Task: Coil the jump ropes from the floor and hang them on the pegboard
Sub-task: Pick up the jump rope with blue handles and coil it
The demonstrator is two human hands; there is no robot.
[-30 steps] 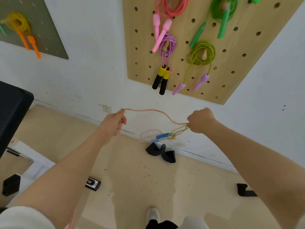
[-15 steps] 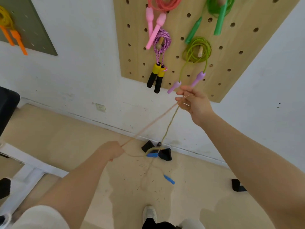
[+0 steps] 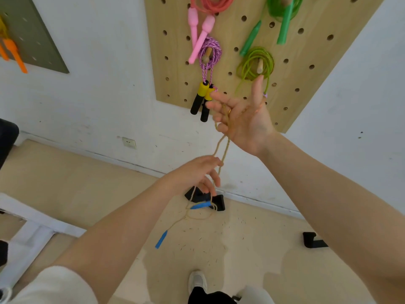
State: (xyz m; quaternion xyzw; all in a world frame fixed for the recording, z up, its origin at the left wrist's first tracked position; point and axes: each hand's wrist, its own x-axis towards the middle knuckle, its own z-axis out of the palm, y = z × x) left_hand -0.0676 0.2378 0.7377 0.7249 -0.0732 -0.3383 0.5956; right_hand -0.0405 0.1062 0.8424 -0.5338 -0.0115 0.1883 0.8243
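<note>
A tan jump rope (image 3: 221, 148) with blue handles runs between my two hands. My right hand (image 3: 243, 119) is raised in front of the wooden pegboard (image 3: 175, 62), palm toward me and thumb up, with the rope looped over its curled fingers. Lower down, my left hand (image 3: 195, 174) pinches two strands of the same rope. Below it the rope hangs in a loose loop. One blue handle (image 3: 200, 206) dangles near that loop and the other blue handle (image 3: 161, 239) hangs lower, above the floor.
On the pegboard hang a pink rope (image 3: 201, 34), a purple rope (image 3: 209, 53) with yellow-black handles, a lime rope (image 3: 255, 62) and a green rope (image 3: 285, 18). A grey-green board (image 3: 32, 34) is at left. Black objects (image 3: 218, 202) (image 3: 313, 240) lie on the floor. My shoe (image 3: 197, 280) is below.
My right hand has turned palm toward me and opened its thumb, with the rope now looped over its fingers. My left hand rose and moved right, close under the right hand.
</note>
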